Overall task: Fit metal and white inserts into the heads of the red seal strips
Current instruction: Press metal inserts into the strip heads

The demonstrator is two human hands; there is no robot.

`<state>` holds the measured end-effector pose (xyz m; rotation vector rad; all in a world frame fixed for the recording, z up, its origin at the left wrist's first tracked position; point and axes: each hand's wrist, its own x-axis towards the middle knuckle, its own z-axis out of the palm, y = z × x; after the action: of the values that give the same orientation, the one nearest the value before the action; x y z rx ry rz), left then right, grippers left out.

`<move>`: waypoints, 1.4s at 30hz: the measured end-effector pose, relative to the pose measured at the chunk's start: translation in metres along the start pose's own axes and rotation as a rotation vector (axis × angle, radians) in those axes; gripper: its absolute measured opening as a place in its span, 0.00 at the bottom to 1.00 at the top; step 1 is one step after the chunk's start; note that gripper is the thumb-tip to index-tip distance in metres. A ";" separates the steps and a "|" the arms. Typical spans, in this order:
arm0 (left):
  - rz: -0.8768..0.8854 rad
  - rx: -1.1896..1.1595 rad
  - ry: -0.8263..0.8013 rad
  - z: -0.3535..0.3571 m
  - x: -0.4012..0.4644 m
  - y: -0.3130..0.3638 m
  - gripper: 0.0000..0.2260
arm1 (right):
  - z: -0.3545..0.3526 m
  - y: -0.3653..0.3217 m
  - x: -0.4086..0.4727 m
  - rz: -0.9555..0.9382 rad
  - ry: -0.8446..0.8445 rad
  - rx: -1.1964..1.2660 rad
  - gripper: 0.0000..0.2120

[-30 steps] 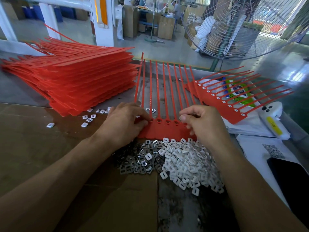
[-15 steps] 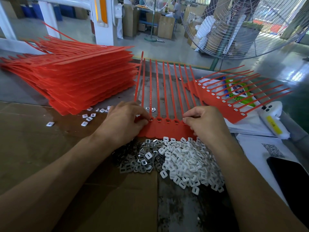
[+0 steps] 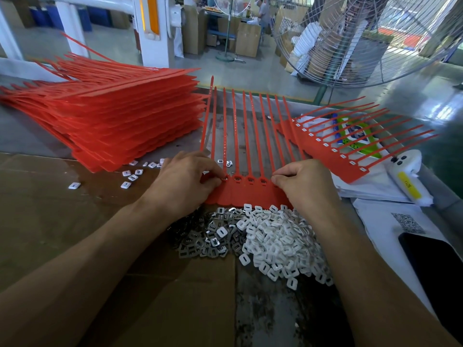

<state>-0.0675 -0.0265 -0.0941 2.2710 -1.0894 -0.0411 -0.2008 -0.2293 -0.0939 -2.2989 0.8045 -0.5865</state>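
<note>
Head view: a flat red plastic sheet of joined seal strips [image 3: 246,194] is laid on the tabletop [image 3: 263,309], heads toward the person, tails pointing away. The left hand [image 3: 185,184] is rested on the sheet's left end; its curled fingers [image 3: 215,171] are pinched on a small metal insert [image 3: 224,178] at one head socket. The right hand [image 3: 304,182] is set on the sheet's right end, fingers curled together and pressed on the heads; whether anything is held in them cannot be told. Just in front of the sheet, a heap of grey metal inserts [image 3: 208,236] is seen touching a heap of white square plastic inserts [image 3: 278,244]. A tall stack of red seal strip sheets [image 3: 112,121] is placed at far left, with loose white inserts [image 3: 130,177] beside it. A second red sheet with white inserts fitted [image 3: 333,151] is laid at right, over white papers [image 3: 375,216]. A black phone [image 3: 436,261] is seen at the right edge.
</note>
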 end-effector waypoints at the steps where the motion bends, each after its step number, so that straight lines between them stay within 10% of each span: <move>1: -0.001 0.000 0.001 0.000 0.000 0.000 0.06 | 0.000 0.000 0.000 0.003 -0.001 -0.001 0.04; 30: 0.007 0.008 0.010 0.001 0.000 -0.002 0.06 | -0.004 -0.007 -0.005 -0.062 -0.005 -0.048 0.04; 42: 0.043 -0.005 0.043 0.002 -0.001 0.000 0.06 | 0.007 -0.041 -0.030 -0.430 -0.511 0.015 0.02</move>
<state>-0.0684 -0.0266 -0.0959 2.2334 -1.1137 0.0227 -0.2018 -0.1806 -0.0767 -2.4603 0.0636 -0.1566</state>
